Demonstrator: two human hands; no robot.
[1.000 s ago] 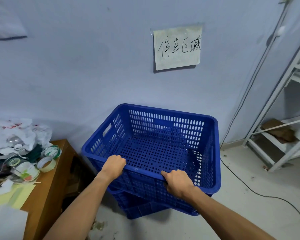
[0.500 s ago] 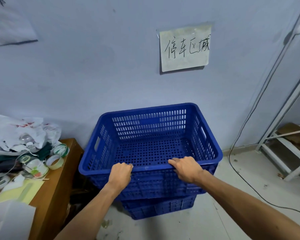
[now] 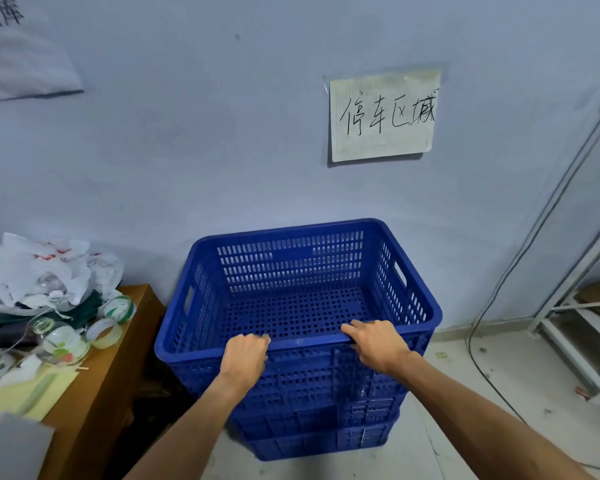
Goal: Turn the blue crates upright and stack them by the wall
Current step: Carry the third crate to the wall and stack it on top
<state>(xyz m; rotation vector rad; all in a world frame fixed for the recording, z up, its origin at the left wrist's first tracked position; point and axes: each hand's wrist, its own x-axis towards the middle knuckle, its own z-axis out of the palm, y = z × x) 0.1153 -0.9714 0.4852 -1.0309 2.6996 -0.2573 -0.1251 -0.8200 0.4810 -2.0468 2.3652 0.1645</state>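
Note:
An upright blue perforated crate (image 3: pixel 291 282) sits on top of a lower blue crate (image 3: pixel 323 441), both close against the pale blue wall (image 3: pixel 187 150). Only the lower crate's front wall shows beneath the top one. My left hand (image 3: pixel 244 355) curls over the top crate's near rim, left of its middle. Further right, my right hand (image 3: pixel 378 344) lies on the same rim with its fingers over the edge. The top crate is empty inside.
A wooden table (image 3: pixel 118 368) stands just left of the crates, loaded with tape rolls (image 3: pixel 118 308), a white plastic bag (image 3: pixel 49 268) and papers. A handwritten paper sign (image 3: pixel 381 116) hangs on the wall. White metal shelving (image 3: pixel 575 323) and a cable (image 3: pixel 478 341) are at the right.
The top crate has swung square to the wall and settled down onto the lower crate. Both hands stayed on its near rim. The view moved closer and slightly left.

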